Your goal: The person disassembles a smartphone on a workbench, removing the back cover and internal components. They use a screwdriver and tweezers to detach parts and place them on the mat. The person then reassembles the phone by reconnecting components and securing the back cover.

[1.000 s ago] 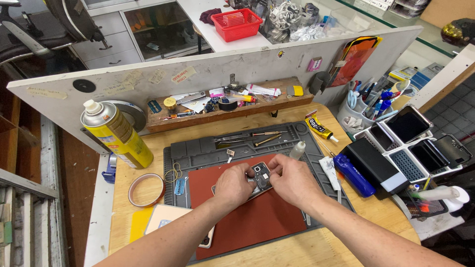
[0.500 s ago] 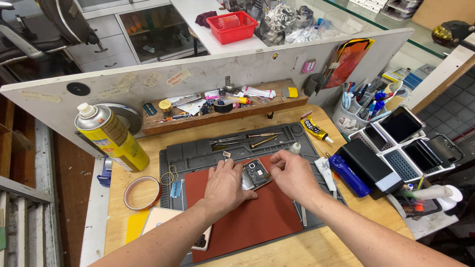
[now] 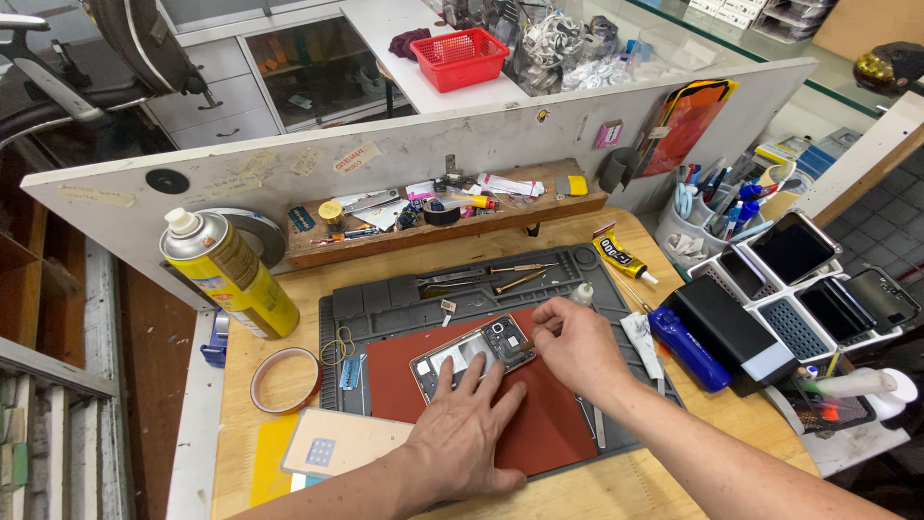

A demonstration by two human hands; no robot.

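Fingers (image 3: 460,377) of the left hand (image 3: 462,433) spread flat, pinning the opened phone (image 3: 474,351); right hand (image 3: 577,349) pinches a tool; a slip could gouge its board.

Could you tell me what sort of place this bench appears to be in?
Most likely a phone repair bench in a small shop. An opened phone lies on a red work mat under both hands, hand tools rest in a grey tray, and more phones stand racked at the side.

Single head-worn view, looking steeply down and forward, near over the workbench (image 3: 289,424), partition wall (image 3: 289,183) beyond
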